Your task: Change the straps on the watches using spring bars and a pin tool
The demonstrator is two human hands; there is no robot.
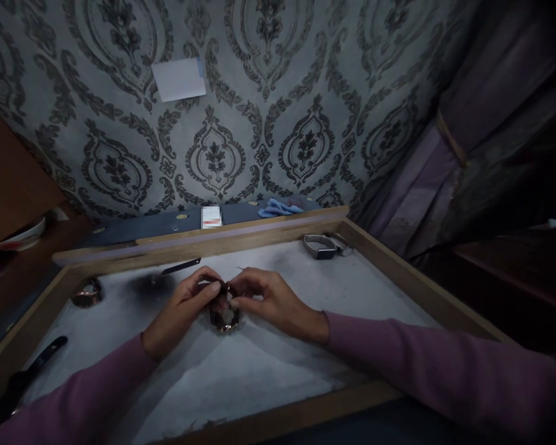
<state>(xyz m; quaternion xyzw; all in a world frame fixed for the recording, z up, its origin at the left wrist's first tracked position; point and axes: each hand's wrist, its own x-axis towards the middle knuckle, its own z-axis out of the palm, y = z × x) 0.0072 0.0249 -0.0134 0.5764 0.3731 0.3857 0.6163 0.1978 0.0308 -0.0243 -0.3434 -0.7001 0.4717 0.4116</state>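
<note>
Rose-gold metal shines on the rounded linked watch (225,320) between my hands, low and near the middle of the white, flat surface (296,349) with its raised wooden rim (417,283). My left hand (191,300) is drawn narrow, thumb and fingers pinching the upper part of the band; my right hand (274,303) pinches it from the other side, its fingertips close to the left ones. The lower curve of the band hangs toward me, and I cannot tell whether it touches the surface. I judge the handling of this watch to be under way rather than finished, since both hands are on it and it is not set down. Whether its band is joined or parted where I grip is hidden by my fingers. The other pieces lie apart from my hands: a shiny copper-coloured watch (88,293) by the left rim, a long black-strapped watch (25,378) near my left sleeve, and a grey-banded watch with a dark face (319,246) in the far right corner. Nothing about them shows whether they are done or left over. A thin dark flat blade (180,267) lies just beyond my left hand, held by neither hand.
</note>
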